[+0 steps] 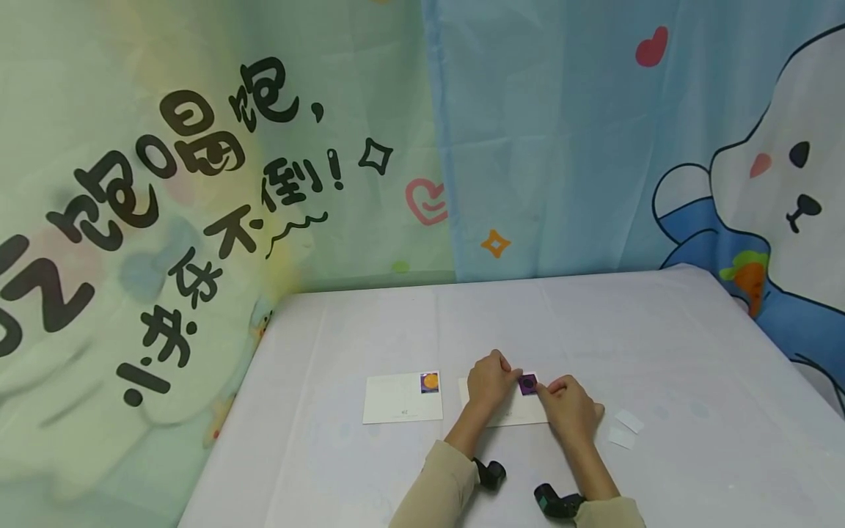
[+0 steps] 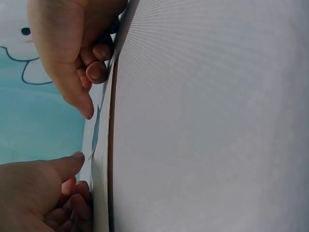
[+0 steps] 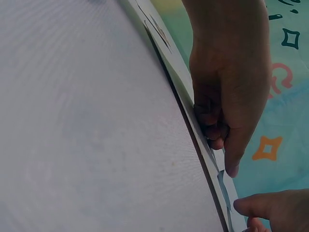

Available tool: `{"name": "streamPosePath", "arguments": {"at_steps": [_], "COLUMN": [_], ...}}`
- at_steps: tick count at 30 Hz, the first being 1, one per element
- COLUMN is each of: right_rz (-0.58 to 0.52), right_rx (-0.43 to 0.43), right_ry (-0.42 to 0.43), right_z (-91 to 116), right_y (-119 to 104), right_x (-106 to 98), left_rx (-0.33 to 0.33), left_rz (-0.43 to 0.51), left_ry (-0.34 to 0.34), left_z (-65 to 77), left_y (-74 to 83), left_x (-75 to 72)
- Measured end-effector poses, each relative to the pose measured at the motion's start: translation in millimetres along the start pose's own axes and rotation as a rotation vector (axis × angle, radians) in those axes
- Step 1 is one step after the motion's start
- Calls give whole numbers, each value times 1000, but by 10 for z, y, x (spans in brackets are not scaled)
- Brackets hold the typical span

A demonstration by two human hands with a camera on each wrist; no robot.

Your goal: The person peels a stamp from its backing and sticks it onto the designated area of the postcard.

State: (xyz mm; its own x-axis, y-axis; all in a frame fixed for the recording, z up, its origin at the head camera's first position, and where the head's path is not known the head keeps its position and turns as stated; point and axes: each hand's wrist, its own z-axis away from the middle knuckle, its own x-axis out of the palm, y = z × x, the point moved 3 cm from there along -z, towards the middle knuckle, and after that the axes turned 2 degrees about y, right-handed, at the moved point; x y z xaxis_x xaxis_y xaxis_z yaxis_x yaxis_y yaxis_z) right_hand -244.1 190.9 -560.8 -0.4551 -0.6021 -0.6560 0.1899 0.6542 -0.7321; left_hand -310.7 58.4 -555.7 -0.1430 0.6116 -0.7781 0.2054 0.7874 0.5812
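A small dark purple stamp (image 1: 527,384) with a round dark figure lies over the upper right part of a white postcard (image 1: 518,415). My left hand (image 1: 490,383) pinches its left edge, and my right hand (image 1: 571,411) has its right edge. Seen edge-on in the left wrist view, the stamp (image 2: 95,130) looks slightly bent between the two thumbs. The right wrist view shows the left hand (image 3: 229,96) above the right hand (image 3: 275,208), thumbs pointing at each other. Their other fingers are curled, and the index fingertips are mostly hidden.
Another white postcard (image 1: 396,402) lies to the left, bearing a stamp (image 1: 430,382) with an orange round picture. Small white paper pieces (image 1: 622,438) lie right of my right hand. A white cloth covers the table (image 1: 330,469). Behind it hangs a printed curtain (image 1: 548,147).
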Motion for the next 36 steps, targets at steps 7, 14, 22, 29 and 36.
{"name": "streamPosePath", "arguments": {"at_steps": [7,14,22,29,36], "right_rz": [8,20,6,-54,-34], "right_rx": [-14,-31,-50,-53,-263], "right_ry": [2,-7,-5,8,28], "right_z": [1,1,11,53,236], "right_y": [-13,-35,-54,-31,-104], "right_x": [14,24,42,42,-63], "left_rx": [7,9,16,96,261], "left_rz": [-18,-49,-14,79,-198], "left_ry": [13,42,76,183,175], "left_z": [-9,-21,-20,171,418], "left_y": [-24,-29,-50,-148,-202], "left_x": [13,3,-30,-208,-339]}}
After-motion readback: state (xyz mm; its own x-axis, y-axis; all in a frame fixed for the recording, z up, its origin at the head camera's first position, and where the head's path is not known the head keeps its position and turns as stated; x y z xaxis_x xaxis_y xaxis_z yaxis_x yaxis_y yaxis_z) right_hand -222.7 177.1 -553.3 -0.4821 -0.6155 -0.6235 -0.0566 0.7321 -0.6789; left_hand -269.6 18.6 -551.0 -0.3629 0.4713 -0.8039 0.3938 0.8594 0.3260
